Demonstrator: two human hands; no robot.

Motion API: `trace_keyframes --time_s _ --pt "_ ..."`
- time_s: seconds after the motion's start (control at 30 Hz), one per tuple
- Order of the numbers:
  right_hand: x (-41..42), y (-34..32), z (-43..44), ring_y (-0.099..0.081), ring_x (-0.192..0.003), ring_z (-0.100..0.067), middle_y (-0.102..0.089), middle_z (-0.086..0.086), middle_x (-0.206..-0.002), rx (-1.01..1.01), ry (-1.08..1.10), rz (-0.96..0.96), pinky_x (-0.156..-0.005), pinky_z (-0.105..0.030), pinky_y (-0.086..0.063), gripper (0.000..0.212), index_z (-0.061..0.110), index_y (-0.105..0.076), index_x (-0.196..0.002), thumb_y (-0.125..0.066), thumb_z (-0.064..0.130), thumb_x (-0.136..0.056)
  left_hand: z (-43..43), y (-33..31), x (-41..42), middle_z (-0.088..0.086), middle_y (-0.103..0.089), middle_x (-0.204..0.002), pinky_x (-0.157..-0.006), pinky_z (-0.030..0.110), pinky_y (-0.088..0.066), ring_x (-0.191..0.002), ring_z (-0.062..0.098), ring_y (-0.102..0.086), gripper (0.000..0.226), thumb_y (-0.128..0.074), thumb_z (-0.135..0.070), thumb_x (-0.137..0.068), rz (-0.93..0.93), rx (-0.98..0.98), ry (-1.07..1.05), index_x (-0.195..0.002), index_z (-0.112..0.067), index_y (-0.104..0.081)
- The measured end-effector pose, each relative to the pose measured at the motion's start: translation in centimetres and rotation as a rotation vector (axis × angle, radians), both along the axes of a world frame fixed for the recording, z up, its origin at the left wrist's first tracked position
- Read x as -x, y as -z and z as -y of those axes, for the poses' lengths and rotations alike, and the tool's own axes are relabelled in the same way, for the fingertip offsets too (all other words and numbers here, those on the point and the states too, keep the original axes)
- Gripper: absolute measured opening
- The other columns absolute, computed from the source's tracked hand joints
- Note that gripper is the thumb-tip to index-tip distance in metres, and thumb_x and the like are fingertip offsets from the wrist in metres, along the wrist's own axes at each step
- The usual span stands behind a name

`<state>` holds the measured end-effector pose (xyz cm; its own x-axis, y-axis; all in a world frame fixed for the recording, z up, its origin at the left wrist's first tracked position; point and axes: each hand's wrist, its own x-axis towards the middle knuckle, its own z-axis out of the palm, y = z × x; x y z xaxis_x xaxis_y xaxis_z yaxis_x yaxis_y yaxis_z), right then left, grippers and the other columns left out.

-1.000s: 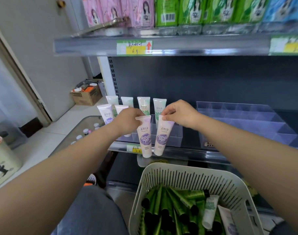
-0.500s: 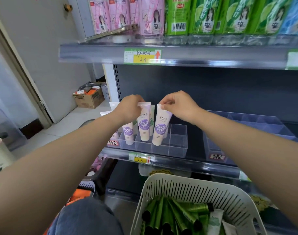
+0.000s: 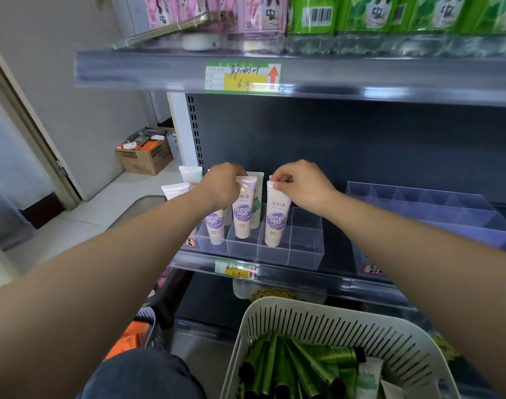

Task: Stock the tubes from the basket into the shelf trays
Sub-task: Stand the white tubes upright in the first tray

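Observation:
My left hand (image 3: 223, 185) pinches the crimped top of a pale tube with a purple label (image 3: 243, 211), which stands upright in a front compartment of the clear divided tray (image 3: 303, 249) on the middle shelf. My right hand (image 3: 300, 182) pinches the top of a second purple-label tube (image 3: 276, 218), upright in the compartment to its right. Other tubes (image 3: 214, 228) stand in the tray's left and back compartments, partly hidden by my left hand. The white slotted basket (image 3: 303, 321) at the bottom holds several green tubes (image 3: 292, 367).
A second clear divided tray (image 3: 436, 214) sits on the shelf at right. The upper shelf (image 3: 361, 79) carries pink and green boxes. A cardboard box (image 3: 146, 156) stands on the floor at left. A price tag (image 3: 236, 269) marks the shelf edge.
Both hands carried the two purple-label tubes forward from in front of the shelf edge and lowered them upright into adjacent front compartments of the tray.

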<state>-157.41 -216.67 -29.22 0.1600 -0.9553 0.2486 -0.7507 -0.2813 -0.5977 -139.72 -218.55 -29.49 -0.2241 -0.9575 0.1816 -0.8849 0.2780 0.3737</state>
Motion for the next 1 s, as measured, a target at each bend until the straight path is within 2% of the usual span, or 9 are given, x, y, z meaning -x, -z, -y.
trace_keyframes --time_s 0.27,0.5,0.73,0.9,1.0 --pt "-0.5 1.1 0.8 -0.061 -0.085 -0.012 -0.07 -0.003 -0.098 -0.023 0.0 -0.018 -0.071 -0.02 -0.041 0.017 0.011 -0.071 -0.098 -0.059 0.008 -0.087 0.8 1.6 -0.1 0.013 -0.062 -0.12 -0.078 0.025 -0.041 -0.105 0.03 -0.058 0.033 -0.046 0.0 -0.089 0.004 -0.034 0.003 -0.119 -0.009 -0.058" --pt "-0.8 1.9 0.7 -0.062 -0.087 -0.015 -0.07 -0.004 -0.098 -0.03 -0.004 -0.04 -0.073 -0.021 -0.043 0.019 0.011 -0.072 -0.098 -0.056 0.007 -0.087 0.9 2.4 -0.1 0.014 -0.062 -0.118 -0.077 0.024 -0.038 -0.106 0.03 -0.057 0.031 -0.044 -0.001 -0.09 0.05 -0.004 0.02 -0.116 -0.008 -0.057" --pt "-1.4 1.8 0.2 -0.064 -0.097 -0.018 -0.07 -0.005 -0.105 -0.022 -0.026 -0.096 -0.087 -0.033 -0.051 0.029 0.011 -0.07 -0.104 -0.049 0.002 -0.087 0.5 2.7 0.2 0.016 -0.063 -0.115 -0.074 0.026 -0.04 -0.102 0.032 -0.058 0.037 -0.043 0.005 -0.085 0.083 0.021 -0.002 -0.118 -0.006 -0.057" --pt "-1.4 2.0 -0.1 -0.064 -0.097 -0.018 -0.07 -0.005 -0.107 -0.041 -0.022 -0.075 -0.087 -0.035 -0.052 0.03 0.011 -0.069 -0.106 -0.049 0.002 -0.087 0.1 2.4 0.5 0.014 -0.063 -0.112 -0.078 0.03 -0.046 -0.098 0.03 -0.058 0.039 -0.042 0.007 -0.082 0.095 0.045 0.014 -0.113 -0.008 -0.059" --pt "-1.3 2.0 -0.2 -0.064 -0.098 -0.016 -0.069 -0.004 -0.107 -0.031 -0.022 -0.055 -0.089 -0.032 -0.051 0.029 0.011 -0.068 -0.108 -0.05 0.003 -0.086 -0.2 2.0 0.7 0.013 -0.061 -0.116 -0.086 0.032 -0.049 -0.103 0.029 -0.058 0.042 -0.042 0.009 -0.081 0.087 0.063 0.016 -0.116 -0.009 -0.059"
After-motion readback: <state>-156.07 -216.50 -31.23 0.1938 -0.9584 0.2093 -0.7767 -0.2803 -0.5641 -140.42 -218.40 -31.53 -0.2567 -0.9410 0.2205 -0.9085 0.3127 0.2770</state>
